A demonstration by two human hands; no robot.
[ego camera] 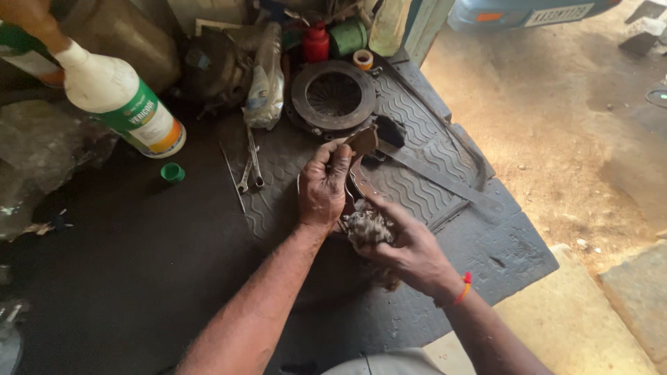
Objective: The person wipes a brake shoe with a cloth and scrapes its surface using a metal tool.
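Observation:
My left hand (324, 186) grips a curved rusty metal part (361, 149), holding it upright over a dark ribbed rubber mat (417, 187). My right hand (410, 253) clutches a wad of grey cotton rag (366, 227) and presses it against the lower end of that part. A red-and-orange band sits on my right wrist. Another person's hand at the top left tips a white bottle with a green label (128, 104), neck down. Its green cap (172, 172) lies on the dark floor below.
A round clutch plate (334, 95) lies behind my hands, with two spanners (251, 167) to the left. A flat metal bar (438, 179) crosses the mat. A red can, green roll and plastic bottle crowd the back. Sandy ground lies right.

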